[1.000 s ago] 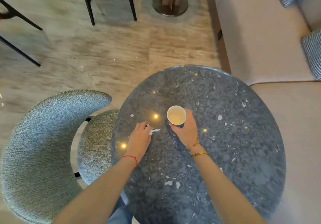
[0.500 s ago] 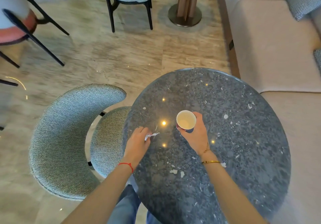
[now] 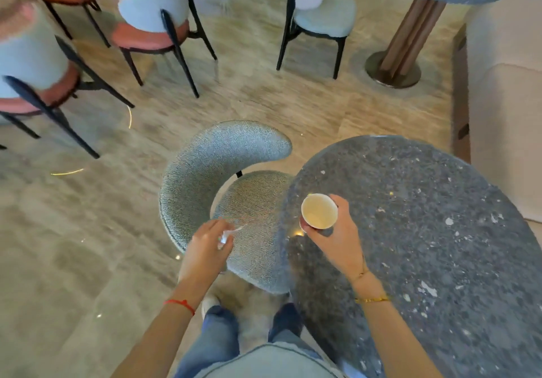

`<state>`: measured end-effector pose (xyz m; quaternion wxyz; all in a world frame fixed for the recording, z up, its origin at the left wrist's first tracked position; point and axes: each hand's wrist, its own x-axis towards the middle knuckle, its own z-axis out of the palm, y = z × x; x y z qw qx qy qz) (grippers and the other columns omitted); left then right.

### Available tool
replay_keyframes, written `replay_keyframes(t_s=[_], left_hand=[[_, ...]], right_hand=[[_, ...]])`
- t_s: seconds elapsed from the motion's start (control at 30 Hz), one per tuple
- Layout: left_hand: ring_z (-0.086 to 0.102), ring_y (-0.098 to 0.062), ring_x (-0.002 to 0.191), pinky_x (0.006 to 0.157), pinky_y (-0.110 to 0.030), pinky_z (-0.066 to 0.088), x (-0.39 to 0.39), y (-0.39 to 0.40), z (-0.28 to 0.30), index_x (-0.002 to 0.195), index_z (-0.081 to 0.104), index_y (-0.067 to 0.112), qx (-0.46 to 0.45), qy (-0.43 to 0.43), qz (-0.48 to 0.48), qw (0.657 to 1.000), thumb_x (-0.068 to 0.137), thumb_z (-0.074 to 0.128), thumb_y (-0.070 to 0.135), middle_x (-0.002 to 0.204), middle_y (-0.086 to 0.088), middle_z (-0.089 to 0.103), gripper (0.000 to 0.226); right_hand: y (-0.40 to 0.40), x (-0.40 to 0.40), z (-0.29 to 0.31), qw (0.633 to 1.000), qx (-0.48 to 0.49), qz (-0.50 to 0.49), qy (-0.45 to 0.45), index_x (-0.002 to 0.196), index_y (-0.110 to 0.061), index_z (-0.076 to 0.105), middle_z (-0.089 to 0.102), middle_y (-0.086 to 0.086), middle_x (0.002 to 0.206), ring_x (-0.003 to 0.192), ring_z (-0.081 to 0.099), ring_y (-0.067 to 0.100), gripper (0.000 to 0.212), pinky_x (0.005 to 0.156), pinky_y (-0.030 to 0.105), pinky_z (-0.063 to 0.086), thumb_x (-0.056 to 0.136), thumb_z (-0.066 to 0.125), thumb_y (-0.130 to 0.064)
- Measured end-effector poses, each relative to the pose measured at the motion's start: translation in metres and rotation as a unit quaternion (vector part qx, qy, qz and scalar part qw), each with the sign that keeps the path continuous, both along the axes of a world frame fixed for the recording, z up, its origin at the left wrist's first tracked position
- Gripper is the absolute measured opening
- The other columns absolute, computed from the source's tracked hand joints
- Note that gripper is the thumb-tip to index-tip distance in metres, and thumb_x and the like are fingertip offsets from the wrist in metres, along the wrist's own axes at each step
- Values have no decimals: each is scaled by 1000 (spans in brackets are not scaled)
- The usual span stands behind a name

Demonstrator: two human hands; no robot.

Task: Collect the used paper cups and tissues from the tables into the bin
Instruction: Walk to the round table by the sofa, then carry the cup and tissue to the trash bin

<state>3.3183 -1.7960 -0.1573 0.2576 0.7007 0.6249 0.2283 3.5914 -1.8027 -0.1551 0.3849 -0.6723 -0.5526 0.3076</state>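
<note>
My right hand (image 3: 337, 238) grips a paper cup (image 3: 319, 211), white inside with a reddish outside, lifted above the left edge of the round dark speckled table (image 3: 425, 231). The cup's inside looks empty. My left hand (image 3: 206, 250) pinches a small crumpled white tissue (image 3: 227, 235) and hangs off the table, over the seat of the grey-blue chair (image 3: 205, 172). No bin is in view.
The grey-blue chair stands pushed against the table's left side. A beige sofa (image 3: 504, 107) runs along the right. Further back stand a light chair (image 3: 319, 16), pink-seated chairs (image 3: 146, 37) and another table on a wooden pedestal (image 3: 404, 43). Open marble floor (image 3: 73, 245) lies to the left.
Both hands have lifted off the table and moved left: the left hand carried the tissue out over the chair, the right hand brought the cup to the table's edge. The view swung left.
</note>
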Motion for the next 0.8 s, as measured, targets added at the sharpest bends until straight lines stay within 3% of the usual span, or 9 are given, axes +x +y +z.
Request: replay_keyframes(t_s=[0.2, 0.37, 0.47, 0.6, 0.7, 0.8], left_hand=[[63, -15, 74, 69, -33, 53, -121, -46, 18, 94, 70, 19, 19, -28, 134, 990, 83, 68, 7, 94, 5, 65, 16], [64, -13, 75, 66, -21, 48, -238, -93, 35, 89, 70, 18, 54, -28, 231, 971, 79, 70, 2, 86, 9, 63, 19], [63, -12, 74, 67, -12, 43, -305, -121, 42, 89, 70, 20, 59, -18, 288, 956, 78, 70, 2, 85, 12, 63, 20], [64, -12, 74, 66, -28, 51, -380, -158, 51, 89, 70, 23, 61, -11, 366, 929, 79, 70, 3, 84, 14, 64, 22], [63, -9, 72, 62, -24, 48, -413, -172, 52, 87, 69, 26, 56, 2, 402, 914, 78, 70, 5, 80, 16, 61, 23], [62, -7, 73, 65, -28, 52, -451, -180, 49, 86, 68, 26, 62, 1, 443, 894, 78, 70, 2, 80, 17, 60, 25]], right_hand=[[7, -114, 27, 993, 37, 102, -39, 129, -19, 40, 52, -4, 123, 108, 48, 8, 73, 83, 12, 35, 71, 82, -31], [6, -244, 33, 983, 47, 178, -22, 129, -21, 42, 54, -6, 125, 109, 51, 8, 72, 82, 8, 36, 71, 82, -32], [6, -326, 32, 972, 48, 229, -8, 128, -18, 43, 55, -5, 120, 99, 51, -1, 71, 80, 1, 36, 70, 83, -30], [6, -423, 35, 953, 47, 300, -10, 128, -18, 42, 55, -5, 118, 95, 56, 4, 72, 78, 11, 42, 69, 83, -30], [8, -467, 37, 940, 49, 336, -6, 128, -19, 40, 58, -3, 117, 100, 58, 13, 74, 84, 20, 46, 70, 83, -30], [16, -519, 37, 923, 52, 380, -22, 129, -22, 40, 58, -5, 117, 99, 58, 13, 73, 81, 18, 45, 70, 82, -32]])
